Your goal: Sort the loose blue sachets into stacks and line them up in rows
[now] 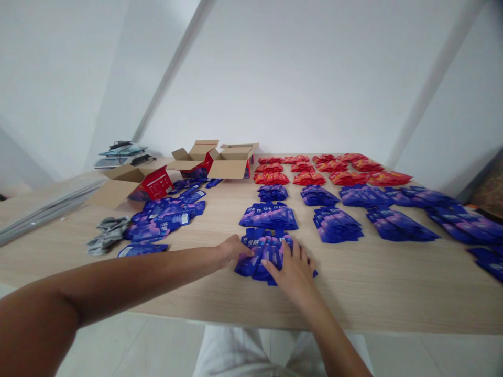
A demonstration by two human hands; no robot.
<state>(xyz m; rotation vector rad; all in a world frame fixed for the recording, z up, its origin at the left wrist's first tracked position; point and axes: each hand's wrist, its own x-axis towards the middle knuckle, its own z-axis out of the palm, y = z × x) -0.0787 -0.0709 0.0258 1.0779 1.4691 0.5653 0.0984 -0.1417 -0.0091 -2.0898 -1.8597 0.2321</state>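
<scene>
From here I see both hands, left (232,252) and right (295,269), fingers spread, pressing on a fanned blue packet pile (264,256) at the counter's (196,298) near edge; loose blue packets (159,217) lie left of that pile.

Your legs (231,352): partly hidden under table (353,288), cut off below. Blue packets (492,263) at table's far right: cut off, fine print too small to read.
</scene>
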